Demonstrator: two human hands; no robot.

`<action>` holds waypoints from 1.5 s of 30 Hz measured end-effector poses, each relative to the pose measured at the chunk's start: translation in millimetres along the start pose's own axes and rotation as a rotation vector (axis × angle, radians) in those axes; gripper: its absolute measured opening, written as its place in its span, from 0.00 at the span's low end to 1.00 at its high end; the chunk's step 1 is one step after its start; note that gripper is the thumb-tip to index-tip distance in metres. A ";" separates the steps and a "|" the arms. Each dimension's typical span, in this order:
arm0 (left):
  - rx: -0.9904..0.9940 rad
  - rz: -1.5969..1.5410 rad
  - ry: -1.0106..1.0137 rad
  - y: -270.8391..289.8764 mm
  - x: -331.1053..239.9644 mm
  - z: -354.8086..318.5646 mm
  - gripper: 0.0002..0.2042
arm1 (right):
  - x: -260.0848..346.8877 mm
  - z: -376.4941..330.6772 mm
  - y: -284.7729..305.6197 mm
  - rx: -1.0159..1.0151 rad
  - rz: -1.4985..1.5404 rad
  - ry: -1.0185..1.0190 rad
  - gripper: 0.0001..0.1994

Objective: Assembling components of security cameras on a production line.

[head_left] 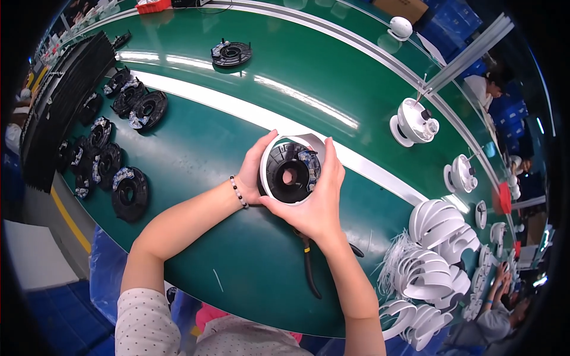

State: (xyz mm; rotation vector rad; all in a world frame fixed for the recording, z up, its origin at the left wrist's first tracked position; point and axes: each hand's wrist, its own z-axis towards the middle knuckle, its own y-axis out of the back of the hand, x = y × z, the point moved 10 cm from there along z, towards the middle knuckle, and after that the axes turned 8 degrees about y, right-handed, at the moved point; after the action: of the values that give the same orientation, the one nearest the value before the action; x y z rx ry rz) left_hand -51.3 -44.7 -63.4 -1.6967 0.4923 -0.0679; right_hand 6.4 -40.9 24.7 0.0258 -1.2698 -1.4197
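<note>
Both hands hold a round white plastic housing [265, 169] above the near part of the green bench. Inside it sits a black disc [279, 165] with a hole in its middle and a small circuit board [309, 169] on its right side. My left hand [252, 172] is closed on the left side of the rim, with a beaded bracelet on that wrist. Fingers of my right hand [322, 209] wrap the right side, its thumb along the lower rim. Under my right forearm lies a pair of pliers [308, 270] with black and yellow handles, its jaws partly hidden.
Several black discs with circuit boards [131, 193] lie at the left, beside stacked black trays [65, 107]. Curved white shells [436, 222] and thin white strips [392, 264] pile up at the right. Another black disc [231, 54] and white assemblies [415, 121] rest on the green conveyor beyond.
</note>
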 end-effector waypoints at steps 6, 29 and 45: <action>0.009 0.220 -0.021 -5.4 -4.8 -2.1 0.33 | -21.4 4.6 6.0 -0.073 0.292 -0.116 0.59; 0.018 0.060 -0.047 11.7 -15.9 5.7 0.27 | -30.1 7.8 -17.3 0.054 0.348 -0.182 0.57; 0.134 0.065 -0.048 -1.2 -11.0 8.2 0.40 | -8.6 19.3 -12.2 0.055 -0.040 0.055 0.57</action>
State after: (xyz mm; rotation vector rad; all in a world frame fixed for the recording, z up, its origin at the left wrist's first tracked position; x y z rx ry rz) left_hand -58.3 -33.1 -61.3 -1.5469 0.4962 -0.0125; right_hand -11.6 -25.5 19.2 0.1275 -1.2691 -1.4084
